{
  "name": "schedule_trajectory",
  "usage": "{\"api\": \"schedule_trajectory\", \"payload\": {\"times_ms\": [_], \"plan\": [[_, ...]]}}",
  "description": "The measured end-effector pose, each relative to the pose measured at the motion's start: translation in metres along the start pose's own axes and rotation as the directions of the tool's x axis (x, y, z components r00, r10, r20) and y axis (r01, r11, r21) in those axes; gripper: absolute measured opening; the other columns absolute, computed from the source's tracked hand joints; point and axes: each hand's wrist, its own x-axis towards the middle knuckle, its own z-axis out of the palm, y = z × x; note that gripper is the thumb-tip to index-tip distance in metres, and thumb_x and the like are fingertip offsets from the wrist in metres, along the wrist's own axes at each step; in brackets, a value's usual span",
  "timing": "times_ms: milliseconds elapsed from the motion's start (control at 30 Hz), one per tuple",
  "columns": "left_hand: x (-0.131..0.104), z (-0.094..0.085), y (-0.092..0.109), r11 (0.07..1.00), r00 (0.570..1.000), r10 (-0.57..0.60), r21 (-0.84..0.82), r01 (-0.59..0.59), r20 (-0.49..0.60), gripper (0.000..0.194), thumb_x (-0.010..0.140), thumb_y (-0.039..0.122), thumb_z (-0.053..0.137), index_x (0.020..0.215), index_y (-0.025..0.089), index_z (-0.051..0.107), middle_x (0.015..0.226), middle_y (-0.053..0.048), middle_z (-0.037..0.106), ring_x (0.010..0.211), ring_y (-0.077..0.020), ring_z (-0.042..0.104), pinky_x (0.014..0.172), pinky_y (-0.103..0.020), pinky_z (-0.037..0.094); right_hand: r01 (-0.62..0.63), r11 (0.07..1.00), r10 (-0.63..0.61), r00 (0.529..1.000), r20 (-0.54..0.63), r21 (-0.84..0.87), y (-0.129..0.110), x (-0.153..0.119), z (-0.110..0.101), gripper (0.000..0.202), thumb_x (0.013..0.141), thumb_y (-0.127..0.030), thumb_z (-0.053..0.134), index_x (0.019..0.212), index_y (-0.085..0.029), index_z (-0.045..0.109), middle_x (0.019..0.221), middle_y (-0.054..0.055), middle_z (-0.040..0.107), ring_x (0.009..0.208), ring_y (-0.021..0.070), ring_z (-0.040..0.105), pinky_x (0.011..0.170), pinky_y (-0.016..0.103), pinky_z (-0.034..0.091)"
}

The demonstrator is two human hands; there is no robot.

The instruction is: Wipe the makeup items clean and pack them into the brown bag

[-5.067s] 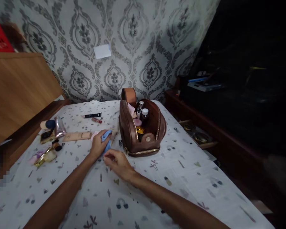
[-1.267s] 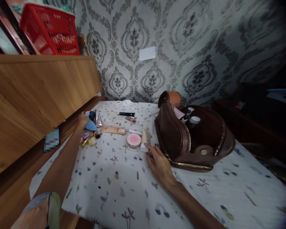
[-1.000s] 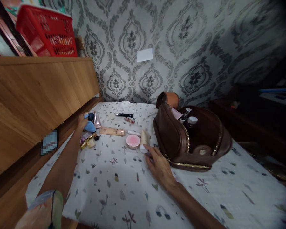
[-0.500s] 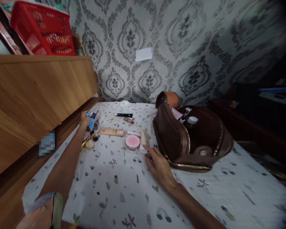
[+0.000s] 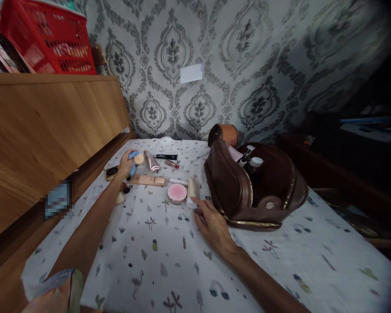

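Note:
My left hand (image 5: 126,164) is closed on a light blue cloth (image 5: 132,170) at the far left of the bed. A round beige piece (image 5: 138,159) shows at its fingertips, partly against the cloth. My right hand (image 5: 215,228) lies with loosely extended fingers, its fingertips touching the white cap of a cream tube (image 5: 193,189). Left of that tube are a pink round compact (image 5: 177,193) and a slim white tube (image 5: 178,181). A peach tube (image 5: 148,180) lies crosswise below a shiny rose-metallic tube (image 5: 152,161). A black tube (image 5: 165,157) and a small lip tube (image 5: 172,164) lie behind.
An open brown bag (image 5: 228,187) with several bottles stands right of my right hand. Behind it sits a brown cylindrical case (image 5: 227,135). Small gold-and-black items (image 5: 125,188) lie by my left forearm. A wooden headboard (image 5: 58,130) borders the left; a red basket (image 5: 52,39) stands on top.
My left hand has shifted slightly right and up with the blue cloth; the round beige piece and the metallic tube now show clearly. My right hand stays at the cream tube. The view has shifted slightly.

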Motion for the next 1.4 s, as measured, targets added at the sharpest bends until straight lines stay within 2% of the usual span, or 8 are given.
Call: {"api": "schedule_trajectory", "payload": {"times_ms": [133, 233, 333, 500, 667, 933, 1167, 1400], "plan": [[0.003, 0.008, -0.008, 0.992, 0.993, -0.117, 0.048, 0.117, 0.005, 0.027, 0.092, 0.018, 0.053, 0.118, 0.019, 0.063, 0.123, -0.009, 0.062, 0.117, -0.0236, 0.058, 0.098, -0.040, 0.051, -0.021, 1.000, 0.021, 1.000, 0.019, 0.001, -0.001, 0.000, -0.001, 0.042, 0.091, -0.019, 0.046, 0.132, -0.022, 0.057, 0.103, 0.007, 0.061, 0.084, 0.0195, 0.065, 0.073, 0.032, 0.056], [0.003, 0.014, -0.013, 0.976, 0.977, -0.199, 0.101, 0.191, 0.077, 0.034, 0.095, 0.034, 0.060, 0.124, 0.016, 0.058, 0.124, -0.010, 0.060, 0.107, -0.0234, 0.062, 0.090, -0.044, 0.055, -0.036, 0.999, 0.035, 0.999, 0.036, 0.005, -0.002, 0.000, -0.002, 0.042, 0.091, -0.019, 0.046, 0.131, -0.022, 0.057, 0.104, 0.007, 0.061, 0.084, 0.0195, 0.064, 0.076, 0.033, 0.056], [0.001, 0.017, -0.013, 0.969, 0.968, -0.215, 0.152, 0.194, 0.133, 0.036, 0.095, 0.035, 0.060, 0.125, 0.016, 0.057, 0.125, -0.010, 0.060, 0.106, -0.0230, 0.063, 0.088, -0.044, 0.056, -0.039, 0.999, 0.039, 0.998, 0.046, 0.004, -0.003, -0.001, -0.003, 0.043, 0.091, -0.018, 0.046, 0.132, -0.022, 0.057, 0.104, 0.007, 0.061, 0.085, 0.0197, 0.064, 0.078, 0.034, 0.055], [-0.006, 0.020, 0.003, 0.971, 0.970, -0.139, 0.219, 0.094, 0.200, 0.034, 0.095, 0.036, 0.059, 0.123, 0.016, 0.059, 0.125, -0.009, 0.060, 0.106, -0.0235, 0.062, 0.089, -0.044, 0.055, -0.042, 0.999, 0.042, 0.998, 0.044, -0.012, -0.003, -0.001, -0.002, 0.043, 0.091, -0.018, 0.046, 0.132, -0.021, 0.056, 0.103, 0.007, 0.061, 0.085, 0.0198, 0.064, 0.079, 0.034, 0.055], [-0.020, 0.036, 0.033, 0.969, 0.962, -0.004, 0.240, -0.064, 0.273, 0.030, 0.088, 0.021, 0.063, 0.118, 0.018, 0.061, 0.112, -0.011, 0.063, 0.106, -0.0282, 0.062, 0.093, -0.043, 0.051, -0.041, 0.999, 0.042, 0.998, 0.043, -0.023, -0.001, -0.001, -0.001, 0.044, 0.091, -0.018, 0.046, 0.134, -0.021, 0.054, 0.104, 0.007, 0.061, 0.086, 0.0193, 0.064, 0.079, 0.033, 0.054], [-0.068, 0.055, 0.073, 0.942, 0.876, 0.230, 0.131, -0.310, 0.425, 0.048, 0.086, 0.022, 0.057, 0.134, 0.020, 0.048, 0.134, -0.010, 0.057, 0.119, -0.0271, 0.058, 0.099, -0.037, 0.047, -0.056, 0.998, 0.057, 0.996, 0.073, -0.021, -0.006, 0.000, -0.004, 0.044, 0.092, -0.018, 0.046, 0.135, -0.020, 0.054, 0.103, 0.008, 0.060, 0.085, 0.0195, 0.063, 0.078, 0.033, 0.054], [-0.092, 0.036, 0.084, 0.912, 0.829, 0.217, 0.195, -0.360, 0.515, 0.060, 0.087, 0.019, 0.053, 0.145, 0.020, 0.036, 0.121, -0.012, 0.068, 0.106, -0.0293, 0.066, 0.088, -0.036, 0.050, -0.046, 0.999, 0.047, 0.996, 0.077, -0.017, -0.004, -0.001, -0.003, 0.044, 0.091, -0.016, 0.047, 0.135, -0.019, 0.054, 0.104, 0.009, 0.059, 0.084, 0.0201, 0.063, 0.080, 0.034, 0.054], [-0.082, 0.013, 0.089, 0.857, 0.854, 0.150, 0.365, -0.363, 0.498, 0.035, 0.087, 0.029, 0.060, 0.121, 0.023, 0.063, 0.091, -0.010, 0.074, 0.093, -0.0333, 0.069, 0.083, -0.039, 0.049, -0.038, 0.999, 0.039, 0.997, 0.066, -0.010, -0.001, -0.001, -0.001, 0.042, 0.090, -0.015, 0.049, 0.132, -0.020, 0.056, 0.105, 0.008, 0.060, 0.085, 0.0196, 0.064, 0.084, 0.035, 0.054]]}}
